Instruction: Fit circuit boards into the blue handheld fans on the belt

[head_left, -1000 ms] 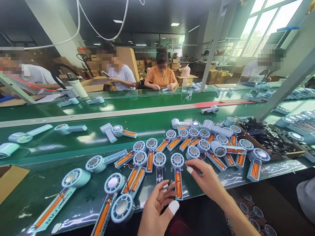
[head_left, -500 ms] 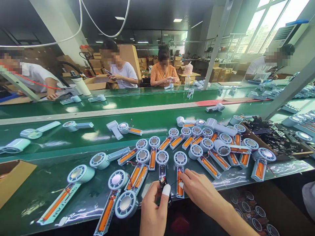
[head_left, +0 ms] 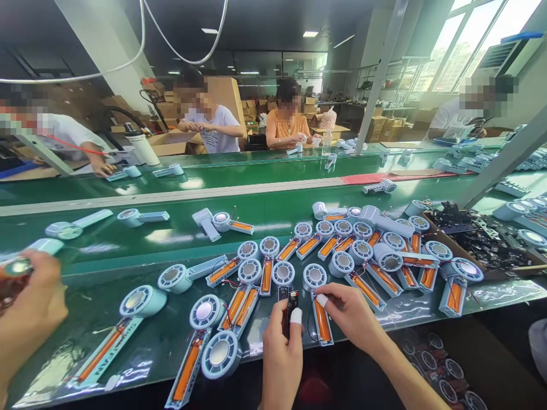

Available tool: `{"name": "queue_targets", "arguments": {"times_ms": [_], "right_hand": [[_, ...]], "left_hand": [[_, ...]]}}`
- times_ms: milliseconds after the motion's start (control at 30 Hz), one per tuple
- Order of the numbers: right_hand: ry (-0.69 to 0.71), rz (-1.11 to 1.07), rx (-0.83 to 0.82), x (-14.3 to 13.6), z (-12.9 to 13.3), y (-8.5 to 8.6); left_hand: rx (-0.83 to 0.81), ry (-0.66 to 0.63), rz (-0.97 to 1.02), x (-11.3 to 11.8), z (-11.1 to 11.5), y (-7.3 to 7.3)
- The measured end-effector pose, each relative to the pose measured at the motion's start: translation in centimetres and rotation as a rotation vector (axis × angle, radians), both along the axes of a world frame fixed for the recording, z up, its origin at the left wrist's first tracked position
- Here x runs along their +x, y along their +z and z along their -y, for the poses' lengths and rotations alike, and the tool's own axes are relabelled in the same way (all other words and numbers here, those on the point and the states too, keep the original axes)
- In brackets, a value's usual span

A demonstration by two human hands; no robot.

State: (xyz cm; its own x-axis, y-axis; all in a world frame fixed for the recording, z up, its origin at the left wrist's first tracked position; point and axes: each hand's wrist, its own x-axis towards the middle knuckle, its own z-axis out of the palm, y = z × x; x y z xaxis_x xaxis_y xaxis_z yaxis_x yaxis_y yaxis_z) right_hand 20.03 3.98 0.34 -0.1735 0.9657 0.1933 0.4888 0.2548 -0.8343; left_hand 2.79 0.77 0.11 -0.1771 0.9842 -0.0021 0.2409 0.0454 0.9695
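My left hand (head_left: 282, 347) pinches a small black circuit board (head_left: 292, 304) upright between thumb and fingers, at the bench's front edge. Just right of it, my right hand (head_left: 348, 310) has its fingertips pressed together at the top of an orange battery (head_left: 321, 322) in an open fan handle, by thin wires. A round light-blue fan head (head_left: 315, 277) lies right above those fingertips. White covers sit on both thumbs or fingertips. Around my hands lie several more light-blue fans with orange batteries in their handles.
Another person's hand (head_left: 38, 302) holds an object at the far left. A box of black parts (head_left: 478, 239) stands at right. Beyond the green conveyor (head_left: 265, 199), several people work. A slanted metal post (head_left: 504, 154) rises at right.
Another person's hand has come in at the left edge. My left hand has shifted right with the board, now more upright. My right hand has moved slightly up and right; the nearby handle has tilted.
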Motion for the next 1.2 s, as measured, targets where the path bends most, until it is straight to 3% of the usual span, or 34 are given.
{"name": "queue_targets", "arguments": {"times_ms": [233,367,500,700,867,967,1100,1200], "right_hand": [[0.024,-0.133,-0.045,1.0,0.3,-0.4],[0.036,0.014,0.127,1.3,1.1,0.0],[0.059,0.171,0.296,1.5,1.8,0.3],[0.089,0.24,0.369,1.5,2.0,0.0],[-0.086,-0.04,0.129,0.3,1.7,-1.3],[-0.116,-0.069,0.077,-0.3,1.8,-1.8],[-0.098,-0.043,0.086,-0.6,1.9,-2.1],[0.002,-0.052,0.095,-0.3,2.1,-1.6]], "left_hand": [[-0.007,-0.04,-0.002,0.6,0.5,0.1],[0.08,-0.085,-0.219,1.0,0.9,-0.5],[0.146,-0.05,-0.334,1.2,1.1,-1.1],[0.058,-0.05,-0.127,1.6,0.7,-0.7],[-0.004,-0.077,0.0,2.5,0.2,-0.6],[-0.083,-0.102,0.052,2.5,0.0,-0.4],[-0.216,-0.089,0.228,2.1,-0.3,0.1],[-0.266,-0.106,0.332,1.6,-0.5,0.3]]}}
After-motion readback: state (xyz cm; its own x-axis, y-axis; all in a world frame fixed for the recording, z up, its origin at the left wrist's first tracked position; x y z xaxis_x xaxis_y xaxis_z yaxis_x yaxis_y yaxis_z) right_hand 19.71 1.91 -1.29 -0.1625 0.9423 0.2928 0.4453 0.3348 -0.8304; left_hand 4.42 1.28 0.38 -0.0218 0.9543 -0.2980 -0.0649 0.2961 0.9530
